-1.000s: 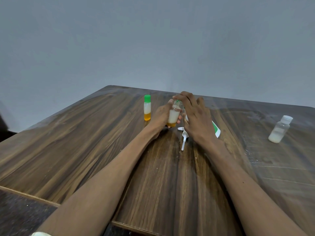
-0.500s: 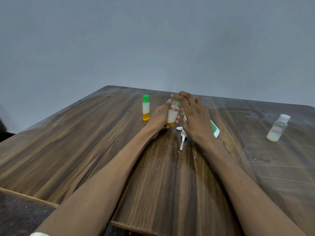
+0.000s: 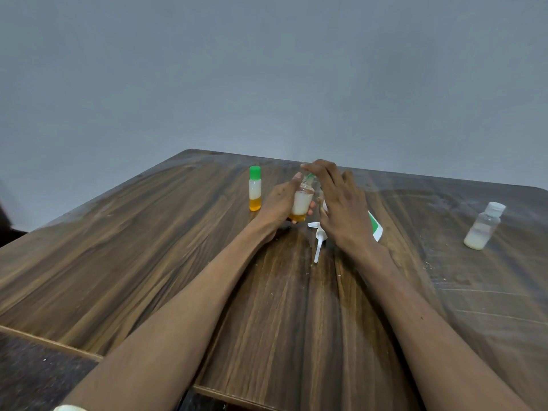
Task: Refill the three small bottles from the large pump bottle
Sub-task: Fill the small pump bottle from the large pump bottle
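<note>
Head view shows the wooden table [image 3: 148, 247], where the left hand [image 3: 277, 203] grips a small bottle [image 3: 301, 204] (white over orange liquid). Above the bottle, the right hand [image 3: 341, 209] pinches a green cap [image 3: 310, 175] at its neck; a green-capped bottle [image 3: 254, 188] stands just left.

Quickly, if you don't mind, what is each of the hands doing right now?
Left hand: grips the small clear bottle of white and orange liquid.
Right hand: fingertips pinch its green cap at the neck.
</note>
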